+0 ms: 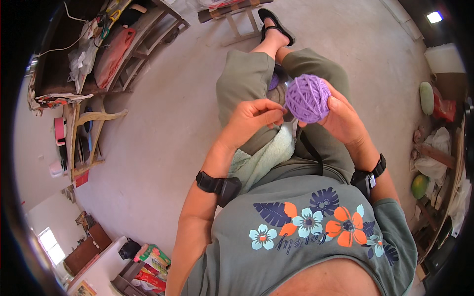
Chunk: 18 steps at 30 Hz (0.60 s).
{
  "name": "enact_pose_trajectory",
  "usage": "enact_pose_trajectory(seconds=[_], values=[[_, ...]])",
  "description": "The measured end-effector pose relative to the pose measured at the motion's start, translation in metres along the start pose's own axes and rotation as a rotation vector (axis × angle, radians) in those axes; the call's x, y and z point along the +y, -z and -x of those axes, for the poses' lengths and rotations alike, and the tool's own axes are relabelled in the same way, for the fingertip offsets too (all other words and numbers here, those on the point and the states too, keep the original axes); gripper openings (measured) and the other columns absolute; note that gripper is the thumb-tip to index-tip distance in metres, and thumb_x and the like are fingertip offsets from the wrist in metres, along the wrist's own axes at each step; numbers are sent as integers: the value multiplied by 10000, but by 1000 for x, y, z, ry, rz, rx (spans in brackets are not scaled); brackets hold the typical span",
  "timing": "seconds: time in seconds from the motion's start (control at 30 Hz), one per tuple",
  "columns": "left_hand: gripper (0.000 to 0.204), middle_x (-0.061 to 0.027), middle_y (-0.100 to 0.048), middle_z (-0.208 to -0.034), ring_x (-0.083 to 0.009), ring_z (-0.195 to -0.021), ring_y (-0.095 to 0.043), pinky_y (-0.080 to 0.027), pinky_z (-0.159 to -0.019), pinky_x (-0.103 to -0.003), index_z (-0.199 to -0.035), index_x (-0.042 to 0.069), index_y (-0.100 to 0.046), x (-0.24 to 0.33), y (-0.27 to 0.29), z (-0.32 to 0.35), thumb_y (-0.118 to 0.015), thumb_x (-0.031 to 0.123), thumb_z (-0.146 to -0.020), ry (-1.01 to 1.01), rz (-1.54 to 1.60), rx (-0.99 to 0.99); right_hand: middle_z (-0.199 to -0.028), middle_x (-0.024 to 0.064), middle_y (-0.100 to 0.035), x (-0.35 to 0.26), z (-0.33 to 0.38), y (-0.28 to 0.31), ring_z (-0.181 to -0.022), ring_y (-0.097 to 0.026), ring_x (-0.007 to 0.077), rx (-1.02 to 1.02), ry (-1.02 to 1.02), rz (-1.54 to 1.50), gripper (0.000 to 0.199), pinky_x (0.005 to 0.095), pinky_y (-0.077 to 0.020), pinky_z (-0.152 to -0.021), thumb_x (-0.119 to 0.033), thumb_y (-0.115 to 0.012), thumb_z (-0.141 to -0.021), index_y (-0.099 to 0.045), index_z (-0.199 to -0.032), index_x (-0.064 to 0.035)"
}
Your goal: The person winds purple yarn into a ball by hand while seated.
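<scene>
My right hand (344, 118) holds a ball of purple yarn (307, 98), its fingers curved around the ball's right side. Close to the left of the ball, my left hand (259, 117) is closed in a pinch. A bit of purple yarn shows at its fingertips, though the strand itself is hard to follow. A pale green towel (269, 155) lies on my lap below both hands. Behind the hands, between my legs, more purple yarn (273, 81) is partly visible; what it rests in is mostly hidden.
A wooden stand (237, 24) is near my crossed feet. On the left are a cluttered wooden shelf (140, 49) and a small wooden rack (101, 116). Along the right stand a white bucket (444, 59), a green gourd (426, 97) and a cluttered shelf with plastic bags (437, 153).
</scene>
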<state>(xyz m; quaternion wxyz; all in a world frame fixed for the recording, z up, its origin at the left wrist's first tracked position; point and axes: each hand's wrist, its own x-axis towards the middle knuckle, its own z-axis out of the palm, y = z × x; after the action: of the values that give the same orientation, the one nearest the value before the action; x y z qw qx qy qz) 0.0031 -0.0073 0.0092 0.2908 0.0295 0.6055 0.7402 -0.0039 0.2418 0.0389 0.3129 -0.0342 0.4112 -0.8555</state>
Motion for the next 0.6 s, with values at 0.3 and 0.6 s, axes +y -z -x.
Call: enact_pose_trajectory(seconds=[0.3, 0.6], values=[[181, -32, -716, -910, -76, -831, -628, -508, -749, -237, -1051, -15, -716, 2, -12, 8, -686, 120, -934, 85, -82, -203, -1189, 83, -607, 4, -11, -1, -1072, -611, 162, 210, 141, 221, 620, 338, -501, -935, -248, -736, -879, -414, -1361, -28], [78, 17, -662, -909, -36, -842, -579, -462, -731, -200, -965, 2, -701, 34, -4, 12, -706, 54, -907, -8, 3, -211, -1057, 28, -635, 11, -1, 5, -970, -587, 99, 127, -10, 602, 509, 268, -491, -853, -260, -760, -871, -564, -1279, -28]])
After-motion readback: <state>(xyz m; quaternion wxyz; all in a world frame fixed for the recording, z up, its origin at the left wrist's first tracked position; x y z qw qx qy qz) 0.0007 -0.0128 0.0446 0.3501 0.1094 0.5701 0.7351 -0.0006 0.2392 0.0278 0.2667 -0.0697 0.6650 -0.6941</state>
